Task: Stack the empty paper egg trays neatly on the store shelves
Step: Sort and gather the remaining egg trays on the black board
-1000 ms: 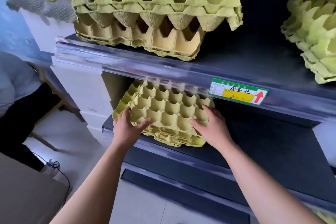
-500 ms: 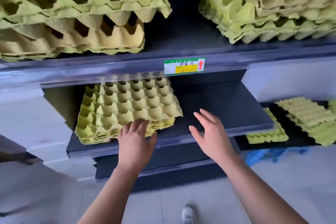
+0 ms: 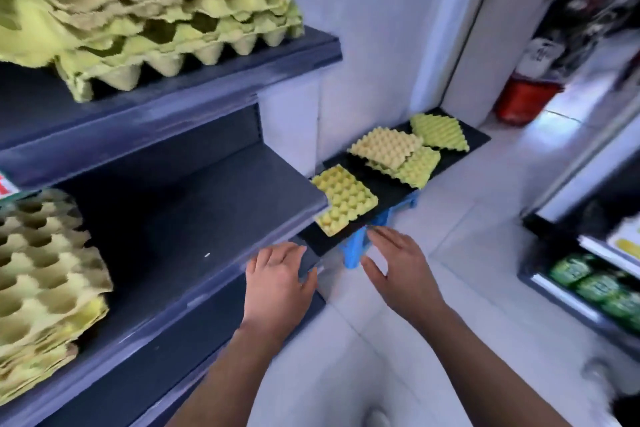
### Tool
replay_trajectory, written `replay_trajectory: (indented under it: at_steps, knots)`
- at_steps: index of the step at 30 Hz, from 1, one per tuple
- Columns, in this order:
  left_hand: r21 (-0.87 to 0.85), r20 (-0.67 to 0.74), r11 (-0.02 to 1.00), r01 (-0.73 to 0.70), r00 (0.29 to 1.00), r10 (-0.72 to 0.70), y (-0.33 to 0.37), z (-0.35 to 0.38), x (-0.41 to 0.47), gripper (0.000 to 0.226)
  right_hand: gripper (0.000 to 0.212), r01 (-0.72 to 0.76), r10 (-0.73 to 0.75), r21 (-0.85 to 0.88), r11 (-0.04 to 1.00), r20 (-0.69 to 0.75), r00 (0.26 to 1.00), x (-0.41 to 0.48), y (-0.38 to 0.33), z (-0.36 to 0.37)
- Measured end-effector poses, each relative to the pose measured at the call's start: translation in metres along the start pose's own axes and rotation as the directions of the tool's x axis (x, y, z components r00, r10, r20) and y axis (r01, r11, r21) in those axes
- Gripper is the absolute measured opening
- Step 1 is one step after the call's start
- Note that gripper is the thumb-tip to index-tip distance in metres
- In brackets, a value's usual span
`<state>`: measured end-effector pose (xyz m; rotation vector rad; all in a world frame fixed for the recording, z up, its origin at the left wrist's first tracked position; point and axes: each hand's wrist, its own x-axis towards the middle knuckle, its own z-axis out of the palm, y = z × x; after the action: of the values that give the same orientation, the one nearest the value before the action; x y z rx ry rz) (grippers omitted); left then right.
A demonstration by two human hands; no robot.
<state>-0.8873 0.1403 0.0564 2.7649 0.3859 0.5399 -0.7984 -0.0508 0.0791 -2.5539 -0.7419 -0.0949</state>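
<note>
I read left grip and right grip both released, empty. Nearest egg tray sits ahead of them; tray stack well left.

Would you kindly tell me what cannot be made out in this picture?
Head view:
Price label: cut off by the left edge, text unreadable.
Lower tray stack: runs past the left edge; count unclear.
Nearest loose tray: left side partly hidden behind the middle shelf.
Green packages, far right: too blurred to identify.
</note>
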Motion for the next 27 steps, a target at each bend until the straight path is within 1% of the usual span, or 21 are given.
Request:
replay_trajectory:
  at_steps: [3, 7, 10, 14, 17, 19, 22, 27]
  knots:
    - [-0.038, 0.047, 0.999, -0.020, 0.999, 0.022, 0.053, 0.040, 0.039, 0.041, 0.047, -0.094, 0.094, -0.020, 0.995, -0.025, 0.995, 0.013, 0.063, -0.020]
    - [-0.076, 0.067, 0.996, -0.037, 0.997, 0.042, 0.124, 0.089, 0.089, 0.035, 0.044, -0.139, 0.136, -0.063, 0.988, -0.043, 0.990, 0.037, 0.141, -0.051]
    - [-0.089, 0.110, 0.995, -0.053, 0.992, 0.062, 0.164, 0.122, 0.124, 0.034, 0.045, -0.176, 0.174, -0.071, 0.982, -0.034, 0.984, 0.057, 0.191, -0.068]
    - [-0.111, 0.164, 0.992, -0.060, 0.983, 0.078, 0.196, 0.163, 0.173, 0.035, 0.046, -0.238, 0.236, -0.037, 0.971, -0.043, 0.971, 0.089, 0.246, -0.080]
    - [-0.129, 0.166, 0.988, -0.079, 0.981, 0.100, 0.217, 0.192, 0.217, 0.032, 0.047, -0.282, 0.280, -0.032, 0.959, -0.037, 0.959, 0.123, 0.285, -0.084]
    - [-0.119, 0.161, 0.987, -0.109, 0.979, 0.127, 0.229, 0.212, 0.251, 0.032, 0.046, -0.303, 0.302, -0.023, 0.953, -0.052, 0.952, 0.152, 0.312, -0.088]
    - [-0.121, 0.200, 0.987, -0.108, 0.971, 0.130, 0.247, 0.242, 0.308, 0.034, 0.046, -0.327, 0.325, -0.026, 0.945, -0.071, 0.943, 0.200, 0.349, -0.097]
    - [-0.134, 0.210, 0.975, -0.178, 0.956, 0.203, 0.281, 0.282, 0.411, 0.032, 0.045, -0.385, 0.382, -0.019, 0.923, -0.078, 0.921, 0.283, 0.405, -0.117]
